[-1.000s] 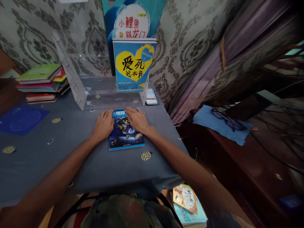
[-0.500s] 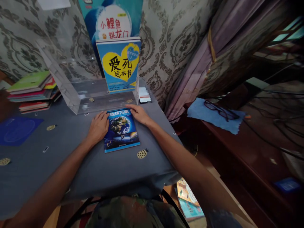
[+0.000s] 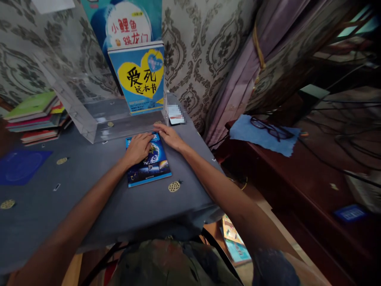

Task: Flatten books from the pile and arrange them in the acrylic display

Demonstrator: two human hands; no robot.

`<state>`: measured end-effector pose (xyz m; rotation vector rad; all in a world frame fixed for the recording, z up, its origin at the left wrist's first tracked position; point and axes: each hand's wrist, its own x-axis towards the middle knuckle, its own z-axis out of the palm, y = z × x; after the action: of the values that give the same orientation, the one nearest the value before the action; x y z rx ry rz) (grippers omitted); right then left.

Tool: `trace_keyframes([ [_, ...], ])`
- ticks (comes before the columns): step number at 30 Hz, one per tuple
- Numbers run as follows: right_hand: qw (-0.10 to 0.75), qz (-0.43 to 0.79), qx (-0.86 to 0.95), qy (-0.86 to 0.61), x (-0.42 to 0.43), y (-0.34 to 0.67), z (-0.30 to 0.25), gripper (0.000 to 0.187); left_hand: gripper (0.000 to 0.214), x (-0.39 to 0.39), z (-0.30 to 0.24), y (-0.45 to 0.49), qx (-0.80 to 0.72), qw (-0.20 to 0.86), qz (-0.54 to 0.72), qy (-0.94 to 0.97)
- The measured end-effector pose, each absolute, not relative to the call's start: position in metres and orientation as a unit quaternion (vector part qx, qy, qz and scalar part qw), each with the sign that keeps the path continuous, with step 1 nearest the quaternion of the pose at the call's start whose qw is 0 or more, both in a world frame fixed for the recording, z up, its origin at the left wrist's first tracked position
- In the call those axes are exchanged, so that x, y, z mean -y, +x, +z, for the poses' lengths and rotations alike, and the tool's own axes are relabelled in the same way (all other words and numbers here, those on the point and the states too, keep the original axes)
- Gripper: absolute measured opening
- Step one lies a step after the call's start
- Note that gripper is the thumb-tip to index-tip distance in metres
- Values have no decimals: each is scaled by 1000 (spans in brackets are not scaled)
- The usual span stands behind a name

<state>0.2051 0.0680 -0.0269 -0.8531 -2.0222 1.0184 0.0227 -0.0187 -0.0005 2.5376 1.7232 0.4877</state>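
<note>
A thin blue book (image 3: 159, 155) with a globe on its cover lies flat on the grey tablecloth (image 3: 98, 214). My left hand (image 3: 139, 147) rests on the cover with its fingers stretched out, hiding the left part of the globe and much of the title. At the book's upper right corner, my right hand (image 3: 170, 137) has its fingers extended along the top edge. Just behind stands a clear acrylic book stand (image 3: 125, 123). In it are a blue book with a yellow heart (image 3: 139, 79) and a taller teal book (image 3: 131, 22).
A stack of books (image 3: 35, 113) and a dark blue sheet (image 3: 24, 167) are on the left. A phone (image 3: 176, 115) lies by the stand. To the right, glasses (image 3: 269, 129) rest on a blue cloth (image 3: 247, 137) on a brown desk with cables. Books (image 3: 235, 242) lie below the table.
My left hand has slid right from the book's left edge onto its cover. My right hand stays at the upper right corner. The whole view has shifted slightly.
</note>
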Motion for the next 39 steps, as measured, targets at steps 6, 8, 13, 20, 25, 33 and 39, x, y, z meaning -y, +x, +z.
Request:
trace_keyframes([
  [6,339,369,796,-340,-66,204,-27,47,46,18,-5,23,-548,19,156,822],
  [8,339,366,797,-342,-64,204,-26,46,46,18,-5,21,-544,18,155,824],
  [13,329,357,805,-340,-55,204,-22,46,46,19,-4,20,-531,27,164,831],
  [20,270,254,855,-362,-19,214,-20,50,49,21,-6,21,-538,35,172,824],
  [25,226,205,874,-378,-5,216,-13,52,47,21,-8,22,-540,11,166,825],
  [33,238,202,874,-371,4,221,-10,46,43,22,-10,21,-529,-16,168,832],
  [39,250,194,878,-360,12,224,-15,40,41,22,-11,22,-523,-34,179,833],
])
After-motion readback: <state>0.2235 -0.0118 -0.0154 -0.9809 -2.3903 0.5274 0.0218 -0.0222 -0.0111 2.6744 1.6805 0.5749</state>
